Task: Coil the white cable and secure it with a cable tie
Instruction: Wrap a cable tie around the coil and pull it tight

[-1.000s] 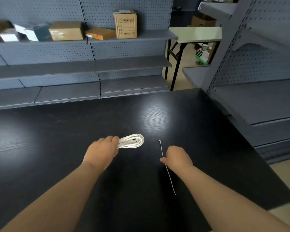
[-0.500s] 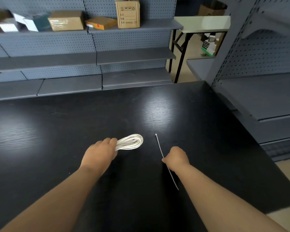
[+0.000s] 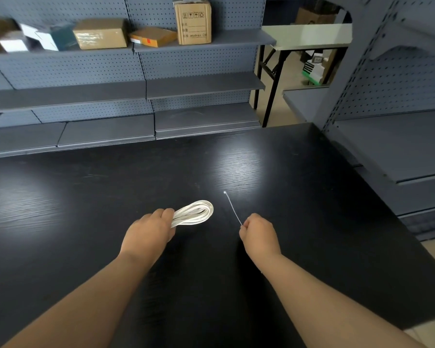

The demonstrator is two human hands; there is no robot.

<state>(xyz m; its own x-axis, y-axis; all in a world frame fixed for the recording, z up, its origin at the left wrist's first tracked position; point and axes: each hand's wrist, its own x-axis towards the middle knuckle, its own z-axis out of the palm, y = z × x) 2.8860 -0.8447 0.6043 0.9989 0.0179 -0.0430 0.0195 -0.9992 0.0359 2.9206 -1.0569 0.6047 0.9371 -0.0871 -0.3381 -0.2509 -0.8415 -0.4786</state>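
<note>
Reaching both bare forearms out over the black table [image 3: 85, 197], palms down, wrists pretty much level. Gripping one end of the white cable [image 3: 195, 213] with the left hand [image 3: 148, 231]: fingers curled over the bundle, knuckles up, thumb tucked out of sight underneath. Already looped into a flat oval of several turns, sticking out past the fingers up and to the right. Resting on the tabletop or just above it, can't tell which.

Pinching the cable tie [image 3: 232, 208] with the right hand [image 3: 259, 234], closed into a loose fist, thumb against the index finger at the top. Poking the tie up and to the left out of that pinch, thin and slightly bowed, little head at the far tip, near the bright glare patch on the wood. Can't see the lower part of the tie, hidden by the hand. Holding tie and coil apart, tip near the coil's far loop with a clear gap between, not wrapped round anything yet.

Facing grey pegboard shelving [image 3: 198, 86] behind the table, with a tall cardboard box [image 3: 192, 20] and a few flatter parcels [image 3: 100, 33] up on the top shelf, plus a pale folding table [image 3: 306, 36] off to the right.
</note>
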